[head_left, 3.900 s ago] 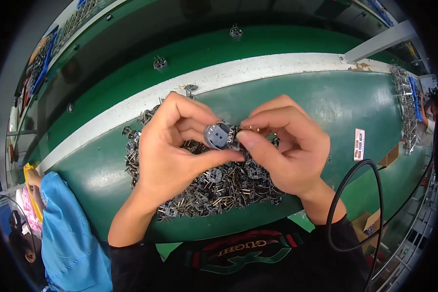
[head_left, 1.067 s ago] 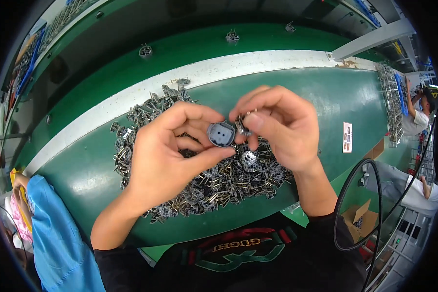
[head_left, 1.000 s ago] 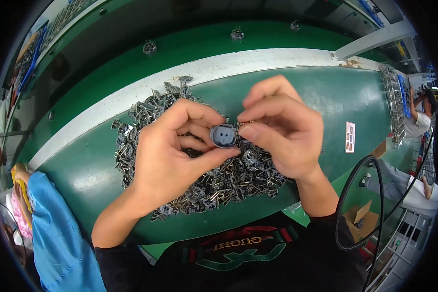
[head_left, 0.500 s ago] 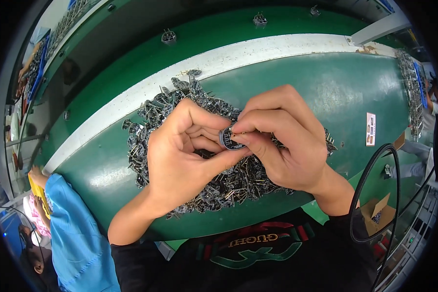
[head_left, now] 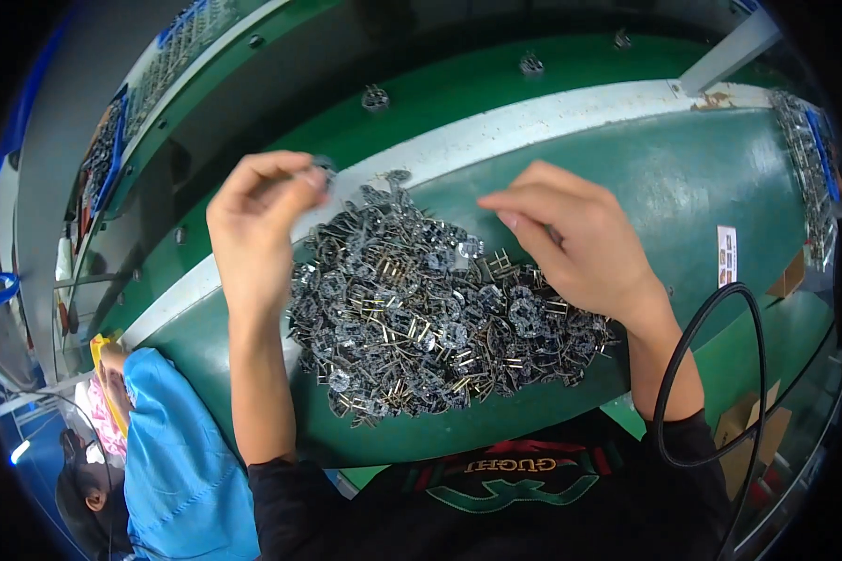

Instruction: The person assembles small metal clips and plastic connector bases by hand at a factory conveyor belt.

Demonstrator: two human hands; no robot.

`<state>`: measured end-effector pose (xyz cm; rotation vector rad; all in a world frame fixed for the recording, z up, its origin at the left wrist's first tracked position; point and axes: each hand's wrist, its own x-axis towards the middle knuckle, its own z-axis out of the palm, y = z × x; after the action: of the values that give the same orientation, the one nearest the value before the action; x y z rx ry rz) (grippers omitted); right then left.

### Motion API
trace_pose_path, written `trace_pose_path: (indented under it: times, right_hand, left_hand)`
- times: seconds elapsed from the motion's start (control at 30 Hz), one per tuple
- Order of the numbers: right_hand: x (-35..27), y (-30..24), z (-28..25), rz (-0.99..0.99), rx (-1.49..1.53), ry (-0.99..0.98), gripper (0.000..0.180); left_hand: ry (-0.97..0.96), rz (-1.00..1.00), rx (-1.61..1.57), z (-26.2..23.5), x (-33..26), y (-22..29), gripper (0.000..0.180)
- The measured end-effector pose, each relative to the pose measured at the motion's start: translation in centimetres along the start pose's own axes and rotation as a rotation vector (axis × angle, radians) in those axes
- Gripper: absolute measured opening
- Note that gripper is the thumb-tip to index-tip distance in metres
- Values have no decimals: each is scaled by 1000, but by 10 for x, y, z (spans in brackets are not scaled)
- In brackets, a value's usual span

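Left hand (head_left: 253, 222) moved outward, pinching blurred part (head_left: 325, 169); right hand (head_left: 585, 241) half-curled.

Head fisheye looks down at the workbench (head_left: 692, 173), seemingly close.

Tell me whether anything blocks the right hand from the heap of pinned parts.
Nothing visible stands between the right hand and the heap of pinned parts. The black cable loop is farther right, outside that gap.
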<state>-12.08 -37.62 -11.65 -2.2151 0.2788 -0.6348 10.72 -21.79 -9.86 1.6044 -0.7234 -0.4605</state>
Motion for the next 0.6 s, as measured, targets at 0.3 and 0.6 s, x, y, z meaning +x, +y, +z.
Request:
trace_pose_path:
  times: [0.3, 0.6]
  right_hand:
    - [-10, -6, 12, 62, -243, -264, 11]
    - [-6, -7, 8, 29, -58, -66, 13]
  left_hand:
    - [198, 3, 663, -51, 45, -76, 16]
    - [256, 277, 1114, -126, 60, -66, 37]
